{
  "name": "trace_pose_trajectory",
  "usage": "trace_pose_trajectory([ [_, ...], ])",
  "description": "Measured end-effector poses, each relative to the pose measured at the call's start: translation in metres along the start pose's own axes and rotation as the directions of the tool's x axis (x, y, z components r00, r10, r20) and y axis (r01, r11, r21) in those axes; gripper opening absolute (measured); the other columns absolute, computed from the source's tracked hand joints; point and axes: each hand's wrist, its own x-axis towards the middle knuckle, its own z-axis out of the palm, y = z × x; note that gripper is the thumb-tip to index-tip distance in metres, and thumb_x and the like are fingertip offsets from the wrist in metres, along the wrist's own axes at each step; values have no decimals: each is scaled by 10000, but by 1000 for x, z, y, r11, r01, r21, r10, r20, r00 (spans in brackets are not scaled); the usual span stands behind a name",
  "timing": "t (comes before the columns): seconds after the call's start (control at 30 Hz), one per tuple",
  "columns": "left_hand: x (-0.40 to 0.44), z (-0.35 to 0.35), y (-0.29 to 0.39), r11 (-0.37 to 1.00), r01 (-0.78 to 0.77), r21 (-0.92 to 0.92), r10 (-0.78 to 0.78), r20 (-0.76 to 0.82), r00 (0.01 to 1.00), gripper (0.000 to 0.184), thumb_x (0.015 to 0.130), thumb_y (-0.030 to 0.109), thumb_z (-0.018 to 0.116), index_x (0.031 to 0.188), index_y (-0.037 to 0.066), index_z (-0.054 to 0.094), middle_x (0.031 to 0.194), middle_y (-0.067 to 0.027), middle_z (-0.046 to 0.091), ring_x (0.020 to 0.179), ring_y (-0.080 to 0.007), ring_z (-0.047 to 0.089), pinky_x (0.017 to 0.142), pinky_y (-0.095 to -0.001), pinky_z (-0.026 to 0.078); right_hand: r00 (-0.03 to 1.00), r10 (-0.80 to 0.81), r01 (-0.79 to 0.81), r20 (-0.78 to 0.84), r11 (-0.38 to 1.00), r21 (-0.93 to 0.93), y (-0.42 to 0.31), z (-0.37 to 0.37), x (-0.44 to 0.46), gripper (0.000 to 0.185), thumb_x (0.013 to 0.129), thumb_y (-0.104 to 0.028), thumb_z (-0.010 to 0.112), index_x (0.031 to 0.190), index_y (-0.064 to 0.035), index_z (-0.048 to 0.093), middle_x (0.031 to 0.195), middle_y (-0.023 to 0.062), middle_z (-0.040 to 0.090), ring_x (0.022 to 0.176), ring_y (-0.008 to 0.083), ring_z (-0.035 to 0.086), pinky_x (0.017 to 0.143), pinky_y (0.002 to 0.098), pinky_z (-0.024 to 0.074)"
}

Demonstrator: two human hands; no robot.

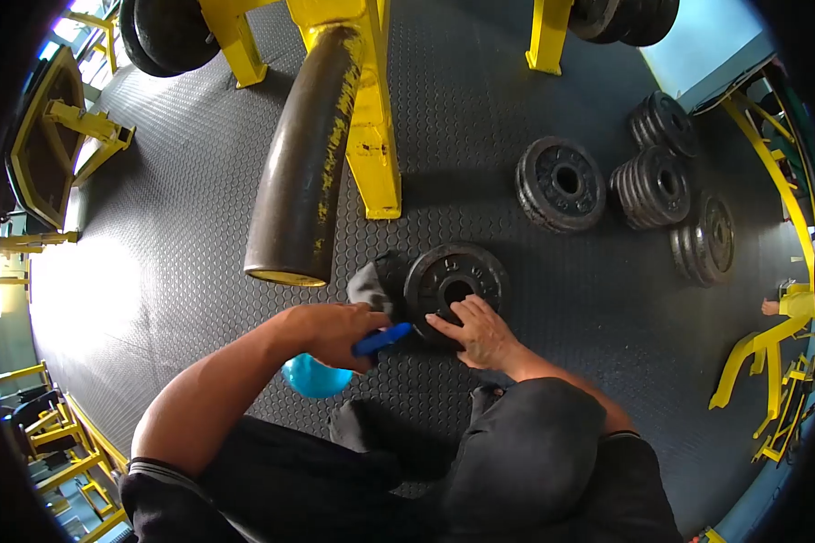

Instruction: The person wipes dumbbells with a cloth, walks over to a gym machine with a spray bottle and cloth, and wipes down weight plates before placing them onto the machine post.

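Observation:
My left hand [340,335] is closed around what looks like a spray bottle [317,376], with a blue head pointing right and a rounded turquoise body below; my fingers hide its middle. A black weight plate [426,281] with raised lettering is in front of me, over the floor. On its near side rests my right hand [482,337], fingers bent at the centre hole and thumb on the face. Just left of the plate is a grey and black cloth [369,287], partly behind my left hand.
Stacks of black weight plates [561,184] stand to the right on the dark studded rubber floor [190,208]. A thick metal post [299,172] on a yellow frame [371,172] juts toward me. Yellow gym equipment [774,362] lines both sides.

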Motion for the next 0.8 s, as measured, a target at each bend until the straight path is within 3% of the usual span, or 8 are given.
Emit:
trace_pose_trajectory([
  [0.13, 16, 13, 13, 967, -214, -137, 201, -104, 974, 709, 758, 348, 730, 1341, 65, 442, 1181, -191, 552, 1112, -363, 566, 956, -455, 453, 979, 98, -58, -178, 975, 216, -16, -24, 3, 865, 665, -160, 818, 1423, -156, 400, 1203, 135, 517, 1158, 276, 516, 992, 421, 411],
  [0.2, 24, 15, 25, 922, -207, -328, 161, -162, 974, 679, 789, 348, 710, 1347, 78, 434, 1178, -194, 560, 1108, -360, 570, 940, -449, 462, 915, 383, -256, 126, 310, 916, -26, -37, 7, 813, 695, -142, 816, 1404, -92, 421, 1215, 97, 526, 1150, 225, 527, 1006, 398, 407],
  [0.23, 26, 18, 32, 920, -217, -327, 168, -169, 971, 679, 789, 348, 710, 1347, 78, 434, 1178, -194, 560, 1108, -360, 570, 940, -449, 462, 915, 301, -249, 270, -108, 963, -26, -36, 7, 779, 712, -102, 815, 1388, -47, 432, 1206, 57, 541, 1121, 167, 528, 971, 351, 425],
  [0.4, 24, 27, 53, 739, -155, -656, 173, -38, 984, 644, 846, 335, 671, 1373, 98, 386, 1140, -204, 599, 1079, -324, 614, 941, -420, 468, 880, 112, -442, 461, -160, 883, -16, -20, -2, 571, 690, -85, 816, 1204, -49, 572, 1034, 15, 619, 980, 120, 565, 868, 294, 460],
  [0.5, 18, 30, 55, 802, -252, -542, 214, -133, 968, 651, 851, 319, 658, 1379, 76, 365, 1102, -206, 613, 1044, -322, 633, 897, -427, 488, 885, 236, -447, 401, 196, 873, -5, -65, -8, 391, 664, -94, 799, 1021, -42, 648, 918, 11, 654, 860, 109, 593, 802, 281, 475],
  [0.6, 20, 40, 39, 899, -370, -235, 204, -522, 828, 623, 818, 294, 660, 1326, 41, 403, 970, -202, 638, 939, -316, 662, 816, -442, 504, 782, 590, -346, 198, 148, 926, 23, -94, -49, 323, 646, -83, 758, 946, -42, 646, 873, 24, 653, 820, 118, 599, 748, 290, 480],
  [0.67, 14, 14, 32, 936, -158, -315, 96, -202, 975, 592, 771, 285, 664, 1260, 26, 455, 881, -196, 645, 881, -323, 668, 785, -456, 503, 745, 655, -249, 125, 99, 963, 39, -105, -65, 302, 641, -82, 745, 921, -41, 639, 860, 26, 647, 805, 121, 596, 729, 296, 478],
  [0.8, 28, 38, 28, 976, 5, -218, -52, -212, 976, 555, 747, 296, 654, 1202, 20, 496, 883, -189, 652, 907, -368, 654, 830, -471, 500, 744, 660, -150, -104, 318, 936, 39, -107, -53, 230, 676, -71, 710, 869, -38, 590, 774, -10, 579, 759, 101, 546, 704, 293, 457],
])
